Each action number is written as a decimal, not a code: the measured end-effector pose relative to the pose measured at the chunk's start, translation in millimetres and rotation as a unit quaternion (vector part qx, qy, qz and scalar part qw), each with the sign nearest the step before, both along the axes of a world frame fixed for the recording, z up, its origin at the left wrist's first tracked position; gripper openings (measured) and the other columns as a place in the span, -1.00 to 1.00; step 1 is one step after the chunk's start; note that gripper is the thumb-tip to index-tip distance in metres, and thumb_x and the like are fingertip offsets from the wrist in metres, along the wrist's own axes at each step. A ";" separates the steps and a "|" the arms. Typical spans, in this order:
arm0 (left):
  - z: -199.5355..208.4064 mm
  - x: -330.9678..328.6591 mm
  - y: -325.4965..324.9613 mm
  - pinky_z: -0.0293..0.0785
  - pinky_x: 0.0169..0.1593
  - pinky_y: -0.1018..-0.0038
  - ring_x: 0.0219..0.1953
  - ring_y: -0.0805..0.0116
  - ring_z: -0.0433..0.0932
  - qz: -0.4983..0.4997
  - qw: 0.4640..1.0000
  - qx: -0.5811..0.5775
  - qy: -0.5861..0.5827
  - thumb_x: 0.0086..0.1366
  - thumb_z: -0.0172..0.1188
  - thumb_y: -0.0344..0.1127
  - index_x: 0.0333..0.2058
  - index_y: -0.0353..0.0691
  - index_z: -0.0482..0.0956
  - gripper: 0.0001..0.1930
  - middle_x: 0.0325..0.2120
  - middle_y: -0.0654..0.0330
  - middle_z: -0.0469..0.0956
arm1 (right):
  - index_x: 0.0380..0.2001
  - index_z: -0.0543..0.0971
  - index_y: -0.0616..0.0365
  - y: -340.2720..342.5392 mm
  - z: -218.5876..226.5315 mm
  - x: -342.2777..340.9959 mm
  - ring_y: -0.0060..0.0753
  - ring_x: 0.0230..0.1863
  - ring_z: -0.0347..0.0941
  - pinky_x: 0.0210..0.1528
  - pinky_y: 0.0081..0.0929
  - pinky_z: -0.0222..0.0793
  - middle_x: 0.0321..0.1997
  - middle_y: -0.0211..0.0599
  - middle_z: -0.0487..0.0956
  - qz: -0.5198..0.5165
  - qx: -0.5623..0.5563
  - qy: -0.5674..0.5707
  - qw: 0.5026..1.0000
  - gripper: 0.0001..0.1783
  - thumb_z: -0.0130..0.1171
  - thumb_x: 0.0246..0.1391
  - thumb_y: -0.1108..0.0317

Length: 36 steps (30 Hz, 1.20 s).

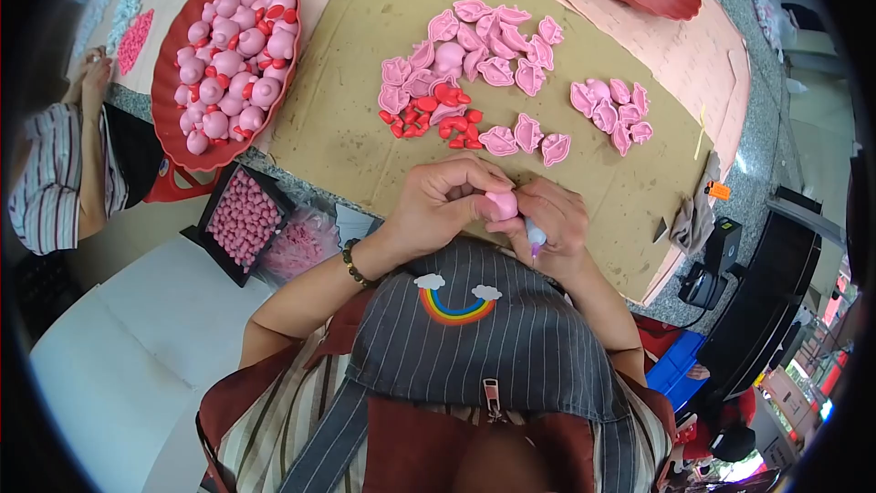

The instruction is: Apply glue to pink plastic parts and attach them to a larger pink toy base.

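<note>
My left hand [443, 198] pinches a small, rounded pink plastic piece [503, 206] above the near edge of the cardboard. Close against it, my right hand [558, 217] is closed round a small white squeeze bottle [536, 235] with a purple tip that points down toward me. The right fingertips meet the pink piece; whether they grip it too is hidden. Beyond my hands lie pink half-shells [494, 70], several with their hollow side up. Small red plastic parts [411, 119] are heaped beside them. A smaller group of pink shells [605, 116] lies farther right.
A red scalloped tray [162, 100] full of pink-and-red figures stands at the left. Below it is a black box [241, 216] of small pink pieces. An orange lighter [718, 190] and a grey cloth [693, 225] lie at right. Another person's hands [94, 71] are at far left.
</note>
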<state>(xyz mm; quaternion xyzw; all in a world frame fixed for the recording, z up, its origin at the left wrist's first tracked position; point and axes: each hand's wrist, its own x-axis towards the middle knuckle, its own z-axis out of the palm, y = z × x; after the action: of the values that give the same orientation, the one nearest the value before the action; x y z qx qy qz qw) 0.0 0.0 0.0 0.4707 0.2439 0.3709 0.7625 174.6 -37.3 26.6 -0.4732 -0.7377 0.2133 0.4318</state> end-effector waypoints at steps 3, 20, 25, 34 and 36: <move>8.4 -0.7 3.9 0.40 -0.10 0.53 -0.14 0.40 0.47 -0.020 0.997 -0.065 -0.042 0.07 0.28 -0.43 -0.14 -0.25 0.57 -0.68 -0.21 0.14 0.50 | -0.67 0.45 0.19 1.9 4.1 -0.8 -0.33 -0.62 0.38 -0.64 -0.44 0.23 -0.65 -0.31 0.41 0.016 -0.018 0.020 1.000 -0.73 0.37 -0.28 0.33; 15.7 2.2 9.5 0.44 -0.06 0.51 -0.16 0.38 0.52 -0.022 0.997 0.021 0.073 0.04 0.21 -0.58 -0.24 -0.32 0.59 -0.75 -0.24 0.14 0.55 | -0.69 0.41 0.25 5.3 -0.1 3.0 -0.28 -0.70 0.30 -0.67 -0.46 0.17 -0.69 -0.23 0.34 0.035 0.028 -0.049 0.998 -0.75 0.27 -0.15 0.39; 23.2 -8.4 6.4 0.44 -0.12 0.56 -0.21 0.45 0.49 0.045 0.998 0.021 0.023 0.05 0.18 -0.63 -0.22 -0.33 0.56 -0.74 -0.21 0.14 0.48 | -0.60 0.48 0.27 6.8 9.3 -1.9 -0.33 -0.63 0.37 -0.58 -0.52 0.26 -0.66 -0.25 0.41 0.017 -0.039 0.032 0.999 -0.82 0.32 -0.20 0.46; 81.5 -119.3 67.8 0.42 -0.22 0.52 -0.25 0.30 0.51 0.410 0.693 0.467 0.365 -0.10 0.29 -0.60 -0.27 -0.31 0.55 -0.68 -0.27 0.10 0.51 | -0.33 0.54 0.27 9.4 19.4 16.9 -0.27 -0.28 0.47 -0.29 -0.47 0.41 -0.30 -0.12 0.50 -0.176 -0.006 -0.077 0.981 -0.76 0.19 -0.17 0.65; 87.8 -137.8 75.6 0.42 -0.21 0.43 -0.25 0.19 0.48 0.445 0.602 0.498 0.438 -0.08 0.26 -0.56 -0.29 -0.30 0.54 -0.71 -0.31 0.09 0.48 | -0.32 0.54 0.28 7.8 21.7 18.4 -0.23 -0.28 0.47 -0.26 -0.46 0.40 -0.32 -0.14 0.50 -0.155 0.002 -0.145 0.977 -0.76 0.16 -0.16 0.66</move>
<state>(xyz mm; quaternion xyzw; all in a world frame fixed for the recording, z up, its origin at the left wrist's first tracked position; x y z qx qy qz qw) -137.8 75.6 87.8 0.7172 0.5050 0.4780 -0.0472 193.1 -29.5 48.2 -0.6072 -0.7104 0.0716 0.3487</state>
